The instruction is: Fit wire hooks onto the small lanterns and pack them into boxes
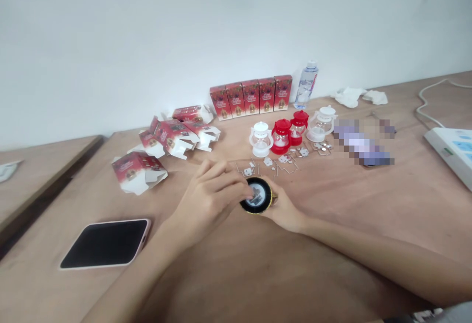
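My right hand grips a small black lantern with gold edging, its round underside tipped up toward me. Inside that base, a pale disc with a dark part in it shows. The fingers of my left hand are bent together, with the tips at the base opening; whatever they may pinch is too small to make out. Just beyond my hands lie thin bent wires and small white parts. Behind these stand two white lanterns and two red lanterns.
Upright red boxes line the wall beside a water bottle. Opened red boxes lie at left, above a phone. Crumpled tissues, a blurred-out item and a white device with a cable are at right.
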Motion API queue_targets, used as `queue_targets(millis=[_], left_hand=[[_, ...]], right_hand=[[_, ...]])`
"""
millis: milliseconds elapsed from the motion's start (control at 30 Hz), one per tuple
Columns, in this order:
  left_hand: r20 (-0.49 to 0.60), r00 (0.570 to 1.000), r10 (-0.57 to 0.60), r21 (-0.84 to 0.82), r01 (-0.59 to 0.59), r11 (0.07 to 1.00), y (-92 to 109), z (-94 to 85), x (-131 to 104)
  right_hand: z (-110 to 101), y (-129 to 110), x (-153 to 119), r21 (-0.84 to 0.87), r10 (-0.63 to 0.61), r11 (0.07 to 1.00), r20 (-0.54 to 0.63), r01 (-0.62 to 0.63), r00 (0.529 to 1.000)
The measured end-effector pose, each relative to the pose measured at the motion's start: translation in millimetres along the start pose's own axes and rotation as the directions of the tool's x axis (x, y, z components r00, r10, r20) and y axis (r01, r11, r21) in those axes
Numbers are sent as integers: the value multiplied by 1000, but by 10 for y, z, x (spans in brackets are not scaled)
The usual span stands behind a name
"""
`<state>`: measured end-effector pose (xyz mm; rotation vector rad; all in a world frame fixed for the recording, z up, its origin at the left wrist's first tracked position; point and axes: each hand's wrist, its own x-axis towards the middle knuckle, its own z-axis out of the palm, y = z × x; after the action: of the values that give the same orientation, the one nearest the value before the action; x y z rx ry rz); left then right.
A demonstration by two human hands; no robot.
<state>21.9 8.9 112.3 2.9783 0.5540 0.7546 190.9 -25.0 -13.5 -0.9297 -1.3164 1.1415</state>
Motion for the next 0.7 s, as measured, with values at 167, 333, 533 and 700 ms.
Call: queue_targets(millis=[167, 333, 533, 700], left_hand=[[43, 998, 44, 60, -46, 997, 18, -39, 18], [34, 999, 31, 60, -33, 998, 13, -54, 12], [26, 998, -54, 45, 53, 998, 11, -47, -16], [102, 992, -76, -15, 78, 997, 11, -38, -55]], right_hand=[[-6, 32, -5, 18, 27, 999, -1, -27, 1000], [-4, 25, 0, 38, 25, 999, 4, -25, 1000], [-8, -15, 0, 3, 25, 1000, 14, -25, 1000], [-9, -62, 7, 18, 2, 1000, 28, -3, 1000]])
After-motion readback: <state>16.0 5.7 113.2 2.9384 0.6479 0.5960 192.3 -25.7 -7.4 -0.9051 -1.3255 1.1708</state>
